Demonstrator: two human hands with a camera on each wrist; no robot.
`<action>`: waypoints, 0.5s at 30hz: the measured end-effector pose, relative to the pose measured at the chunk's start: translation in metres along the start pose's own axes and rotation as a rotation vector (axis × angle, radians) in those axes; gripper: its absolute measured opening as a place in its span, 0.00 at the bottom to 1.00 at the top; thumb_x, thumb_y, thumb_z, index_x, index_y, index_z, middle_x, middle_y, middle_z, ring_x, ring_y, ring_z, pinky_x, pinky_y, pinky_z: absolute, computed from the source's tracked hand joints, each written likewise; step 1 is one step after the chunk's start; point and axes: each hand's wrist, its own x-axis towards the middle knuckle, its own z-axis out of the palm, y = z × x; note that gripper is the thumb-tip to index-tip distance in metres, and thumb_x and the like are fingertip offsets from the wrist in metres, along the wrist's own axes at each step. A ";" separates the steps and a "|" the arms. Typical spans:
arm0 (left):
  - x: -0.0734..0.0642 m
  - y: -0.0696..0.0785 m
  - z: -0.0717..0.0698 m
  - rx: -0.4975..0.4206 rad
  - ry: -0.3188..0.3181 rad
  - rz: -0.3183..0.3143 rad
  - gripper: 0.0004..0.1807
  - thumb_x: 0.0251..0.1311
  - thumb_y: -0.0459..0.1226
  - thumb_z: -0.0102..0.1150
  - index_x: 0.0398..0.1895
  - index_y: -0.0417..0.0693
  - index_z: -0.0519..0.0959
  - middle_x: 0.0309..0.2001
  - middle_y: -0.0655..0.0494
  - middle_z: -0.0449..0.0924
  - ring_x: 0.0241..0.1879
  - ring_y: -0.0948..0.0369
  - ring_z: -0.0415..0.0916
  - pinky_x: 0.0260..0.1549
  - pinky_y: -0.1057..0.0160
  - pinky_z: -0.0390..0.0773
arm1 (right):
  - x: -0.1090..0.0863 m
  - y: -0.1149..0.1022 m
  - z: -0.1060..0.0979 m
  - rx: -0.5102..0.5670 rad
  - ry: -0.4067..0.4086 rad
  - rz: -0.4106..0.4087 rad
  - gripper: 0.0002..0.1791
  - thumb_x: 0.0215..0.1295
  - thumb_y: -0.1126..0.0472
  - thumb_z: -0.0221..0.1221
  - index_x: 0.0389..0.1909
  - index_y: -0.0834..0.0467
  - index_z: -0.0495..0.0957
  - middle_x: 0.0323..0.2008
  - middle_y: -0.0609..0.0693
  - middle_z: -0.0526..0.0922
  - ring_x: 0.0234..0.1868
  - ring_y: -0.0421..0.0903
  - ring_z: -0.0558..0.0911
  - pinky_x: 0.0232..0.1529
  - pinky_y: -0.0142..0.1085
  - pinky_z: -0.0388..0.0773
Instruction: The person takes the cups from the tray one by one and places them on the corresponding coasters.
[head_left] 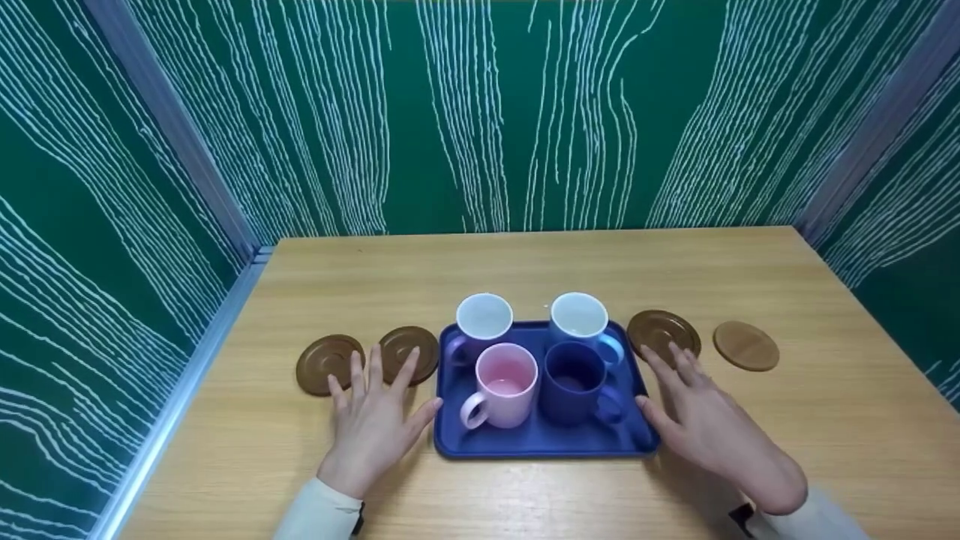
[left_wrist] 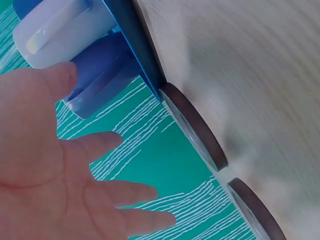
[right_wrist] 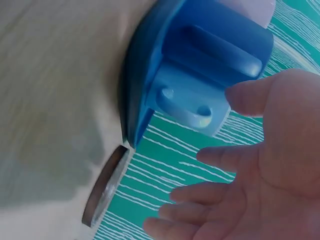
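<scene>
A blue tray (head_left: 540,448) holds a pink mug (head_left: 499,409) and a dark blue mug (head_left: 566,405) in front. Behind them stand a purple mug with a white inside (head_left: 484,319) and a light blue mug (head_left: 581,316). To the tray's left, my left hand (head_left: 371,431) hovers with fingers spread, its thumb near the tray's edge, its fingertips by two brown coasters (head_left: 409,356) (left_wrist: 195,125). My right hand (head_left: 709,427) is over the right side, fingers extended toward another brown round coaster (head_left: 664,330). Both palms are bare in the wrist views.
A lighter, flat wooden disc (head_left: 746,346) lies farther right on the wooden table (head_left: 540,262). Green panels with white wavy lines (head_left: 420,112) rise behind and beside the table, framed by metal posts (head_left: 180,112).
</scene>
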 end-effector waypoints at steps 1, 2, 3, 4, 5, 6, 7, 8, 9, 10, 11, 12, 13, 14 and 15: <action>0.002 0.000 0.000 0.003 -0.004 0.001 0.42 0.67 0.65 0.56 0.81 0.65 0.60 0.81 0.31 0.45 0.79 0.29 0.37 0.68 0.20 0.32 | 0.001 0.000 0.002 -0.001 0.003 -0.009 0.40 0.77 0.40 0.54 0.82 0.54 0.56 0.78 0.73 0.54 0.75 0.77 0.57 0.58 0.76 0.67; 0.004 0.001 0.000 0.004 -0.004 0.005 0.42 0.68 0.65 0.55 0.81 0.65 0.61 0.81 0.31 0.45 0.79 0.29 0.37 0.68 0.19 0.33 | 0.003 -0.001 0.004 -0.003 0.010 -0.021 0.39 0.77 0.43 0.55 0.81 0.56 0.58 0.76 0.75 0.56 0.74 0.77 0.59 0.59 0.75 0.68; 0.006 0.001 0.000 0.005 -0.002 0.007 0.41 0.68 0.64 0.55 0.81 0.65 0.61 0.81 0.31 0.46 0.79 0.29 0.38 0.68 0.19 0.33 | 0.004 -0.001 0.006 -0.008 0.020 -0.033 0.38 0.76 0.46 0.56 0.80 0.58 0.60 0.74 0.76 0.59 0.73 0.76 0.61 0.59 0.74 0.69; 0.008 0.001 0.000 0.005 0.000 0.009 0.40 0.69 0.63 0.54 0.81 0.65 0.61 0.81 0.31 0.46 0.79 0.29 0.38 0.68 0.19 0.33 | 0.005 -0.001 0.008 -0.014 0.030 -0.044 0.36 0.76 0.49 0.57 0.78 0.60 0.63 0.73 0.76 0.62 0.72 0.76 0.63 0.59 0.72 0.70; 0.010 0.001 0.001 0.003 -0.001 0.008 0.39 0.70 0.62 0.54 0.81 0.66 0.61 0.81 0.31 0.46 0.79 0.29 0.38 0.68 0.19 0.33 | 0.007 -0.002 0.009 -0.022 0.037 -0.051 0.34 0.75 0.51 0.58 0.77 0.62 0.64 0.71 0.77 0.64 0.71 0.76 0.66 0.59 0.71 0.71; 0.012 0.000 0.001 0.000 -0.002 0.007 0.39 0.70 0.61 0.54 0.81 0.66 0.60 0.81 0.31 0.46 0.79 0.29 0.37 0.68 0.20 0.33 | 0.009 -0.002 0.011 -0.030 0.042 -0.059 0.33 0.75 0.53 0.59 0.75 0.63 0.66 0.70 0.76 0.67 0.69 0.75 0.69 0.59 0.70 0.73; 0.014 0.000 0.002 -0.004 -0.003 0.004 0.38 0.71 0.59 0.54 0.81 0.66 0.60 0.81 0.31 0.46 0.79 0.30 0.36 0.69 0.20 0.32 | 0.011 -0.003 0.012 -0.038 0.044 -0.065 0.32 0.74 0.55 0.59 0.74 0.65 0.68 0.68 0.76 0.69 0.67 0.74 0.72 0.59 0.69 0.74; 0.016 -0.001 0.003 -0.012 -0.003 0.002 0.38 0.70 0.57 0.55 0.81 0.66 0.60 0.81 0.31 0.46 0.79 0.30 0.36 0.69 0.20 0.32 | 0.013 -0.003 0.013 -0.043 0.040 -0.067 0.31 0.74 0.55 0.59 0.73 0.66 0.69 0.67 0.76 0.70 0.66 0.73 0.74 0.59 0.67 0.75; 0.018 -0.001 0.004 -0.020 -0.003 0.000 0.38 0.70 0.56 0.55 0.81 0.66 0.61 0.81 0.31 0.46 0.79 0.30 0.36 0.69 0.20 0.32 | 0.014 -0.004 0.014 -0.046 0.035 -0.069 0.31 0.73 0.56 0.59 0.72 0.67 0.69 0.66 0.75 0.72 0.65 0.72 0.75 0.59 0.66 0.75; 0.020 -0.001 0.005 -0.027 -0.003 -0.001 0.38 0.69 0.54 0.55 0.81 0.65 0.61 0.81 0.31 0.46 0.79 0.30 0.36 0.69 0.21 0.32 | 0.016 -0.004 0.015 -0.049 0.028 -0.070 0.30 0.73 0.57 0.59 0.71 0.68 0.70 0.66 0.75 0.72 0.64 0.71 0.76 0.58 0.66 0.76; 0.022 -0.002 0.006 -0.028 -0.007 -0.003 0.38 0.68 0.53 0.56 0.81 0.65 0.61 0.81 0.30 0.45 0.79 0.30 0.36 0.69 0.21 0.32 | 0.017 -0.004 0.016 -0.051 0.020 -0.070 0.30 0.72 0.57 0.59 0.70 0.69 0.71 0.65 0.75 0.73 0.63 0.71 0.77 0.57 0.65 0.77; 0.024 -0.002 0.006 -0.029 -0.008 -0.004 0.38 0.67 0.52 0.56 0.81 0.65 0.61 0.81 0.30 0.46 0.79 0.30 0.36 0.69 0.21 0.33 | 0.019 -0.004 0.017 -0.049 0.011 -0.069 0.30 0.72 0.58 0.60 0.69 0.69 0.71 0.65 0.75 0.73 0.62 0.71 0.78 0.57 0.64 0.78; 0.026 -0.002 0.007 -0.029 -0.006 -0.003 0.38 0.67 0.51 0.57 0.81 0.64 0.61 0.80 0.30 0.47 0.79 0.29 0.38 0.70 0.21 0.35 | 0.020 -0.005 0.018 -0.047 0.003 -0.065 0.29 0.72 0.58 0.60 0.68 0.70 0.72 0.65 0.75 0.74 0.62 0.71 0.78 0.57 0.65 0.78; 0.028 -0.002 0.007 -0.032 -0.001 -0.003 0.38 0.66 0.51 0.57 0.81 0.64 0.62 0.80 0.29 0.48 0.79 0.29 0.40 0.70 0.21 0.37 | 0.021 -0.004 0.019 -0.045 -0.003 -0.063 0.28 0.72 0.58 0.59 0.68 0.70 0.73 0.64 0.74 0.74 0.62 0.71 0.78 0.57 0.64 0.78; 0.030 -0.001 0.007 -0.032 0.002 -0.002 0.38 0.66 0.51 0.58 0.81 0.63 0.63 0.79 0.28 0.50 0.78 0.28 0.42 0.70 0.22 0.40 | 0.022 -0.004 0.019 -0.045 -0.004 -0.063 0.28 0.72 0.59 0.59 0.67 0.71 0.73 0.64 0.74 0.75 0.62 0.70 0.79 0.56 0.64 0.78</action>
